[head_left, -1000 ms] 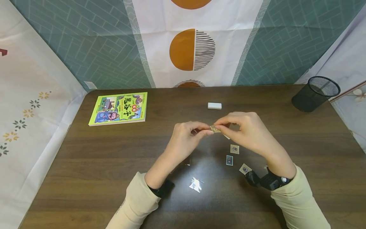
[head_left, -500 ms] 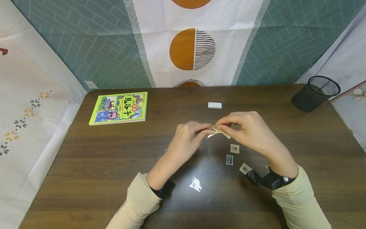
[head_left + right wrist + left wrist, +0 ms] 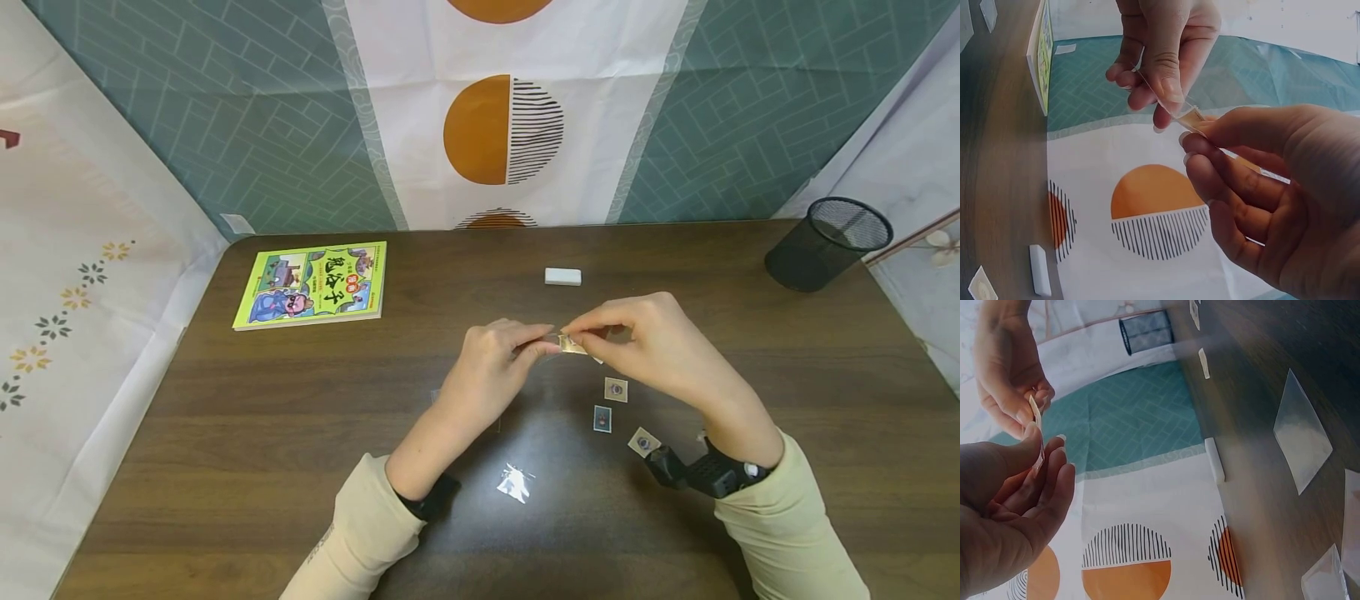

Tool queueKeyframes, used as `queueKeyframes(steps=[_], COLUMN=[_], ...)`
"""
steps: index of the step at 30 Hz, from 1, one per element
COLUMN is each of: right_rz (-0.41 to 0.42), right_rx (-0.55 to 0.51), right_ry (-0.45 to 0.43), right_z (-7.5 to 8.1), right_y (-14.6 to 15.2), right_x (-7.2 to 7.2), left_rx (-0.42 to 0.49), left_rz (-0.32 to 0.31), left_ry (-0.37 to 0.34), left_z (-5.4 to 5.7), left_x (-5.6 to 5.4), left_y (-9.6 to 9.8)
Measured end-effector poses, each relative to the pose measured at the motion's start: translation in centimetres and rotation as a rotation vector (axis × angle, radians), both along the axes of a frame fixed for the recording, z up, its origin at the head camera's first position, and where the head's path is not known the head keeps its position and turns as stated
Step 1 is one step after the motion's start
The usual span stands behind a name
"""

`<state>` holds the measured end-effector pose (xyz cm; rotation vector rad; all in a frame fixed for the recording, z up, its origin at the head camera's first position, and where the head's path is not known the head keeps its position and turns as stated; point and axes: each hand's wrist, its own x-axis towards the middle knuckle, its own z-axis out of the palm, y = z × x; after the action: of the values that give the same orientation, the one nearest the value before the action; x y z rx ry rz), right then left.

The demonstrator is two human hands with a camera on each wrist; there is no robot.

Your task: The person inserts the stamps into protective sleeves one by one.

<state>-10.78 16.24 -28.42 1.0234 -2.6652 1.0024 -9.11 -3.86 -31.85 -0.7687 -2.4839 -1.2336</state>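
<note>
Both hands meet above the middle of the table. My left hand (image 3: 491, 358) pinches a clear plastic sleeve (image 3: 1147, 82) between thumb and fingers. Thumb and forefinger of my right hand (image 3: 637, 342) pinch a small pale stamp-like piece (image 3: 1192, 119) by its edge. That piece meets the sleeve's edge; how far it lies inside, I cannot tell. Under the right hand are a tan stamp-like piece (image 3: 617, 389), a dark blue one (image 3: 602, 418) and another tan one (image 3: 643, 442) beside the wrist strap. The corner of one more shows beneath the right fingers.
A shiny clear sleeve (image 3: 515, 482) lies between the forearms; more sleeves (image 3: 1302, 434) show in the left wrist view. Behind the hands sits a white block (image 3: 562, 277). A green book (image 3: 311, 283) lies back left, and a black mesh cup (image 3: 802, 250) stands back right.
Both hands stay nearly in place. The pinched piece has shifted slightly rightward and tilted, and it catches more light. Clear film came into sight at the left fingertips.
</note>
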Motion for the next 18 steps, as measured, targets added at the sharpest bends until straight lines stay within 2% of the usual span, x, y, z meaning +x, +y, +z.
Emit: queueKeyframes(steps=[14, 18], right_rz=[0.027, 0.014], right_rx=[0.033, 0.032], right_ry=[-0.084, -0.093], right_z=[0.09, 0.03], right_y=[-0.35, -0.37], right_x=[0.16, 0.1], left_rx=[-0.048, -0.018], left_rz=[-0.001, -0.003], left_ry=[0.034, 0.032], left_z=[-0.04, -0.07], left_x=[0.08, -0.01], left_y=[0.08, -0.02])
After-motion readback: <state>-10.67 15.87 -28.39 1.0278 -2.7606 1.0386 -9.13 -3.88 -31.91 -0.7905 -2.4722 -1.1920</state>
